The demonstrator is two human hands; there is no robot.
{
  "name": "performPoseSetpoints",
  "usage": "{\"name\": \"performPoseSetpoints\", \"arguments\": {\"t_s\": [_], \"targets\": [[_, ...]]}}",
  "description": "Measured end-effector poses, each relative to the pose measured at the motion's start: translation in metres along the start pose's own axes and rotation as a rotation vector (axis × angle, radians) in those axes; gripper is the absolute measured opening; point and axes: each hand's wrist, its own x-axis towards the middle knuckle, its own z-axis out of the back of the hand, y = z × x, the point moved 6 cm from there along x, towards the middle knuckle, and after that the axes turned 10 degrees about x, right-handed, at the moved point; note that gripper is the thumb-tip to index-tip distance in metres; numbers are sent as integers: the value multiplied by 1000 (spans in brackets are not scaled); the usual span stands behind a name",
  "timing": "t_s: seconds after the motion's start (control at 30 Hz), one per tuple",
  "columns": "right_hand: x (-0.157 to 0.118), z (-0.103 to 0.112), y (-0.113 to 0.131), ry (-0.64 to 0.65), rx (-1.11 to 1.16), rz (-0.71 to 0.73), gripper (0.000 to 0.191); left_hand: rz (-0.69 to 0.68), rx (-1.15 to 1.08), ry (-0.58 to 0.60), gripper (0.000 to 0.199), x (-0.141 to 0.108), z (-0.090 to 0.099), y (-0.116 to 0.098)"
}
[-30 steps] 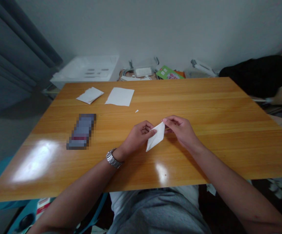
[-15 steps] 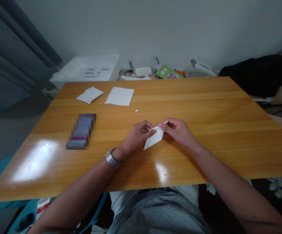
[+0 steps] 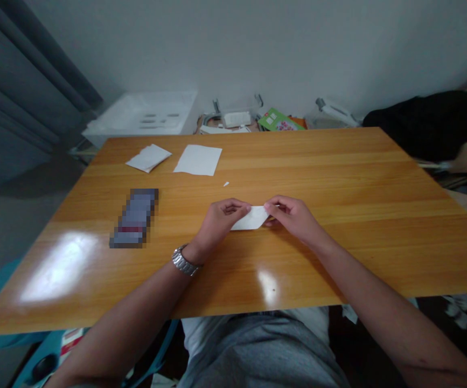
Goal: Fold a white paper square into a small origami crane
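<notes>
A small folded white paper (image 3: 251,219) is held between my two hands above the wooden table (image 3: 322,183). My left hand (image 3: 224,220) pinches its left part, thumb on top, with a metal watch on the wrist. At the paper's upper right corner, my right hand (image 3: 292,213) grips it between thumb and fingers. The fingertips under the paper are partly hidden. Beyond my hands lies a tiny white scrap (image 3: 226,184).
A flat white sheet (image 3: 199,160) and a folded white paper (image 3: 149,158) lie at the back left. A blurred-out phone-like object (image 3: 135,218) rests at the left. Behind the table are a white tray (image 3: 136,114), a green booklet (image 3: 280,120) and black cloth (image 3: 427,124).
The folded paper has turned from a slant to nearly level. My left hand has shifted slightly left, while my right hand stays almost in place.
</notes>
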Motion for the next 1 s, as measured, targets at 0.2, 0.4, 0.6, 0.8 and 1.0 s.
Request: {"name": "performPoseSetpoints", "arguments": {"t_s": [0.2,0.4,0.6,0.8,1.0], "targets": [[-3,-6,2,130,-257,42,36,-52,115,92,33,-3,-5,-5],[-1,-3,-1,132,-275,23,38,-23,138,122,30,-4,-4,-8],[1,3,-3,83,-247,32,39,4,119,60,29,1,4,-7],[-1,-5,-2,158,-272,31,34,-69,213,89,29,-1,0,-8],[-2,-7,0,142,-312,58,31,-109,249,90,28,-4,-5,-12]]}}
